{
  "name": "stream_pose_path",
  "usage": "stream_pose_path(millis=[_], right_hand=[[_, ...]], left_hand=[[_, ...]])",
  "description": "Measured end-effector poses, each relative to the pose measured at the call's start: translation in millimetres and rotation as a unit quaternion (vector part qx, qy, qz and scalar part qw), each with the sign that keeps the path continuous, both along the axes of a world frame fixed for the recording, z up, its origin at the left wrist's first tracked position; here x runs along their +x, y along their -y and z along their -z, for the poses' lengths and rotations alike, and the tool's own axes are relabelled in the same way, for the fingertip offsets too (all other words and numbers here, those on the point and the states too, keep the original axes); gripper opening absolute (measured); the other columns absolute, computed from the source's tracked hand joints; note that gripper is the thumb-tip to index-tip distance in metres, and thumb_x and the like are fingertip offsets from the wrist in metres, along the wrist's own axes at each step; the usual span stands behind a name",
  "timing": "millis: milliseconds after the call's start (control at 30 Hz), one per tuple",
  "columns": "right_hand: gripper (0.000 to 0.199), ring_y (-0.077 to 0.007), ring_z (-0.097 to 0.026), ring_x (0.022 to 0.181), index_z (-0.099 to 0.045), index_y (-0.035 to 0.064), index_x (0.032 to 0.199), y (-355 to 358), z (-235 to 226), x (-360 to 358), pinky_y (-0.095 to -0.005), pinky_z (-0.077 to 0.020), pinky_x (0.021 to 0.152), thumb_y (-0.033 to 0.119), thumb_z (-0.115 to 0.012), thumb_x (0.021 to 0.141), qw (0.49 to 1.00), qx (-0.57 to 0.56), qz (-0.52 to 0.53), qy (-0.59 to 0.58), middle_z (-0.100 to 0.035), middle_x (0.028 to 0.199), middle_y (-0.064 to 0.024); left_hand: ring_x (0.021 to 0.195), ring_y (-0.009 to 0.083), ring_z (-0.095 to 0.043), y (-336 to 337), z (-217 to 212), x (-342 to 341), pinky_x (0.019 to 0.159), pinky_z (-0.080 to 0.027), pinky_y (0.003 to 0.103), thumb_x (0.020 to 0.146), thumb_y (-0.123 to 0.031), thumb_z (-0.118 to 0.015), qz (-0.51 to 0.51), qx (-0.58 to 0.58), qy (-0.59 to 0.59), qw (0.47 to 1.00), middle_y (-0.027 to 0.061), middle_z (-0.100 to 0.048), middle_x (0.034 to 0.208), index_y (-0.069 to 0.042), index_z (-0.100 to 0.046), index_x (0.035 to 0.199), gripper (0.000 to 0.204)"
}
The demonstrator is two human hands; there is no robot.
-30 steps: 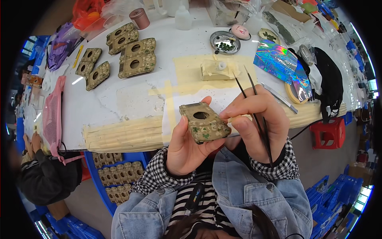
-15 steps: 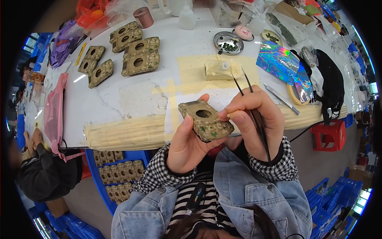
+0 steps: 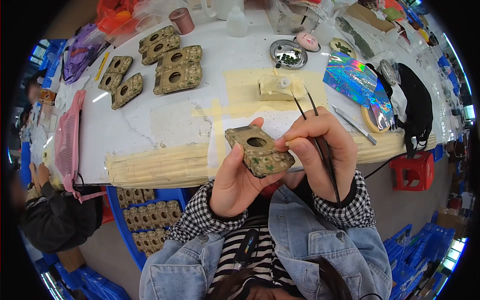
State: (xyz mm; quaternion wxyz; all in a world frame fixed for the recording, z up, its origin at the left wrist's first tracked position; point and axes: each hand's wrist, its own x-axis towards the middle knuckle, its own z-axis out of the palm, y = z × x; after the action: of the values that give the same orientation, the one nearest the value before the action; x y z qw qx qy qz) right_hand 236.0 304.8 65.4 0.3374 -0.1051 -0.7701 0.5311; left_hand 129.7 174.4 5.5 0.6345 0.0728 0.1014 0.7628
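My left hand (image 3: 235,177) holds a brown rectangular block (image 3: 258,150) with a round hole and small green stones on it, tilted up over the table's front edge. My right hand (image 3: 320,150) grips black tweezers (image 3: 320,140), whose tips stick up and away toward the table, and its thumb and forefinger press against the block's right end. Both forearms wear checked cuffs under a denim jacket.
Several matching blocks (image 3: 172,75) lie at the table's back left. A round metal dish (image 3: 288,54) with green stones, a small glue bottle on a taped pad (image 3: 275,87), holographic sheets (image 3: 352,80) and a blade tool (image 3: 355,125) lie to the right. A blue crate (image 3: 145,215) of blocks stands below; another person (image 3: 55,215) sits at left.
The block and both hands have shifted slightly toward me and lower in view; the grip on block and tweezers is unchanged.
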Motion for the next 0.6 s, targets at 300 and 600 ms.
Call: stream_pose_path(millis=[300,600], right_hand=[[0.011,-0.0097,-0.058,0.073,-0.054,-0.0028,0.092,-17.4,1.7,-6.2,-0.0228,-0.0463,0.067,0.007,-0.058,0.089,0.992,-0.094,0.062,-0.057,-0.058,0.079,-0.0047],[0.011,-0.0245,-0.054,0.067,-0.061,0.0032,0.081,-68.0,16.8,-34.0,-0.0314,-0.0433,0.06,0.005,-0.069,0.074,0.901,0.365,0.236,-0.012,-0.057,0.073,-0.0088]], left_hand=[[0.12,0.0335,-0.046,1.1,1.8,-1.9,0.096,-0.045,0.043,0.097,-0.038,-0.032,-0.005,0.015,0.001,1.0,0.0212,-0.041,0.131,-0.013,-0.008,0.144,0.059],[0.115,0.041,-0.049,9.3,1.3,-10.6,0.093,-0.047,0.045,0.091,-0.045,-0.045,-0.062,0.095,0.044,0.993,0.028,-0.043,0.127,-0.012,-0.002,0.145,0.076]])
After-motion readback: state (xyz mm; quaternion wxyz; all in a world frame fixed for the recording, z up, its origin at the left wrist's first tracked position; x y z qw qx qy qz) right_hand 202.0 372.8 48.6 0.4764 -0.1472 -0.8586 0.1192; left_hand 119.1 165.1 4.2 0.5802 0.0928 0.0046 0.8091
